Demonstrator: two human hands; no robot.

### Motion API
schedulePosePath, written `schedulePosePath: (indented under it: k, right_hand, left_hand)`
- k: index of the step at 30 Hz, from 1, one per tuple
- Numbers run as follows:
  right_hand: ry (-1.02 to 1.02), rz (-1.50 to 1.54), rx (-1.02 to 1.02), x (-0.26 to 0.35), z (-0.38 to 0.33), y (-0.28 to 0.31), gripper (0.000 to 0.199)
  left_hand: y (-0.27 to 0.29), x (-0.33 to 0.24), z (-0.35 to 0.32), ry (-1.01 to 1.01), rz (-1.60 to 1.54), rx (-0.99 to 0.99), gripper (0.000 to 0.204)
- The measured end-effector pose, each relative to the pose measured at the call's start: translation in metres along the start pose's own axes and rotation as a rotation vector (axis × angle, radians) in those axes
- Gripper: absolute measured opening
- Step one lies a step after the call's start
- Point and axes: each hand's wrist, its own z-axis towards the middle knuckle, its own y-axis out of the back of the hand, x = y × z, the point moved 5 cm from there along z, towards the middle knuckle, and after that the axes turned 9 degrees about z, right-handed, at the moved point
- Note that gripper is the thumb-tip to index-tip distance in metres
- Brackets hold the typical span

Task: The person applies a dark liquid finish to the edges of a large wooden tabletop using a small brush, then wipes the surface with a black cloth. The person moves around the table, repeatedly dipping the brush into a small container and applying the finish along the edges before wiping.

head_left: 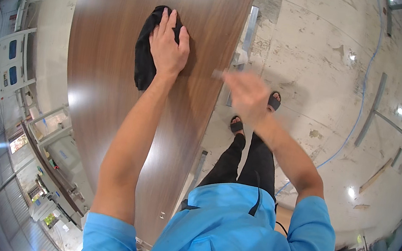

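Observation:
My left hand point(169, 48) rests palm down on a bunched black cloth point(143, 59), its fingers stretched out over it. Beneath the cloth lies a large brown wood-grain panel point(118, 18) with a glossy surface. Near the panel's right edge, my right hand point(247, 93) is raised and smeared by motion. Its fingers look closed, and a small pale, thin piece point(218, 74) sticks out from their tips towards the panel. What kind of thing that piece is cannot be made out.
To the right, a blue hose point(364, 91) runs over the stained concrete floor point(317, 49). Metal bars point(373, 110) and a wooden strip point(376, 175) lie farther right. A white machine point(12, 65) stands beyond the panel's left side. My sandalled feet point(236, 125) are beside the panel.

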Motion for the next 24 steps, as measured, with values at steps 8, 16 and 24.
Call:
schedulePosePath:
  k: [8, 16, 24]
  right_hand:
    - [-0.487, 0.103, -0.102, -0.086, 0.064, 0.038, 0.014]
    - [-0.275, 0.117, -0.593, -0.257, 0.245, 0.052, 0.015]
    - [-0.193, -0.014, -0.358, -0.215, 0.202, 0.029, 0.013]
  left_hand:
    - [0.006, -0.004, 0.001, 0.003, -0.019, 0.018, 0.057]
    - [0.008, -0.006, 0.003, 0.041, -0.001, 0.086, 0.058]
    - [0.008, -0.006, 0.002, 0.016, 0.011, 0.067, 0.06]
